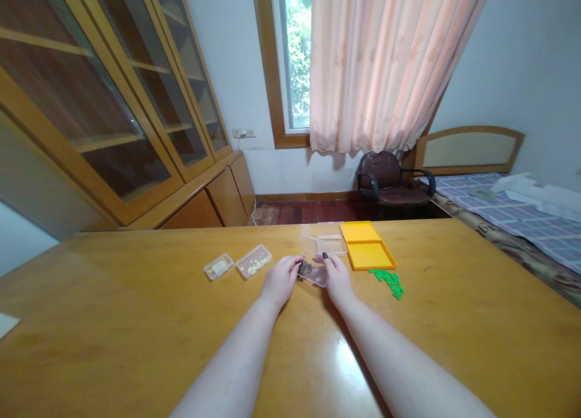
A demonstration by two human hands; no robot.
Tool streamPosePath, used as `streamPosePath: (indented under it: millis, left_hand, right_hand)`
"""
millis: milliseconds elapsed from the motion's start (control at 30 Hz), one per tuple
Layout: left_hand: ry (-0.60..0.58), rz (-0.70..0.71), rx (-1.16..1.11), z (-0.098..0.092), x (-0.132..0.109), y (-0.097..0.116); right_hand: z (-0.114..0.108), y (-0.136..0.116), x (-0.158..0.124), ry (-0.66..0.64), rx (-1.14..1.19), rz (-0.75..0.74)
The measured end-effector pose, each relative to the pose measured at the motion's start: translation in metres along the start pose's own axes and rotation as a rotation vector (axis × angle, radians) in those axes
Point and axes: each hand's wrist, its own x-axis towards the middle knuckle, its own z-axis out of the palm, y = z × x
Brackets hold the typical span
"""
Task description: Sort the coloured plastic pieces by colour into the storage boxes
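Both of my hands rest on the wooden table (pixel 136 321), closed around a small clear plastic box (pixel 312 273) with dark contents. My left hand (pixel 281 280) grips its left end, and my right hand (pixel 336 276) grips its right end with a dark-nailed finger on top. Just behind it stands an open clear plastic box (pixel 324 242). A yellow tray (pixel 367 247) lies to the right of that, and a heap of small green pieces (pixel 389 282) lies on the table near my right hand.
Two small clear boxes (pixel 218 266) (pixel 254 261) with pale contents lie left of my hands. A glass-fronted wooden cabinet (pixel 113 115) lines the left wall. Beyond the table are a dark chair (pixel 390 185), a bed (pixel 512 215), a window and a pink curtain (pixel 385 61).
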Motion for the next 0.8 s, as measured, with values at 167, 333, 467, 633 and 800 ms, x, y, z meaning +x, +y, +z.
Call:
streamPosePath:
  millis: [167, 333, 467, 633, 800]
  left_hand:
    - [-0.032, -0.034, -0.008, -0.001, 0.000, 0.000]
    - [-0.078, -0.073, 0.007, -0.001, -0.001, 0.002]
    - [-0.024, -0.074, -0.011, -0.004, 0.000, 0.005]
    - [0.053, -0.118, 0.057, -0.007, 0.001, 0.003]
    - [-0.154, -0.089, 0.187, -0.001, -0.001, -0.002]
  right_hand:
    - [0.000, 0.001, -0.001, -0.009, 0.009, -0.016]
    - [0.001, 0.000, -0.002, -0.003, 0.016, -0.012]
    - [0.001, -0.003, -0.003, 0.007, 0.004, -0.029]
    - [-0.002, -0.012, -0.004, 0.142, -0.005, -0.130]
    - [-0.004, -0.016, -0.002, 0.240, 0.022, -0.163]
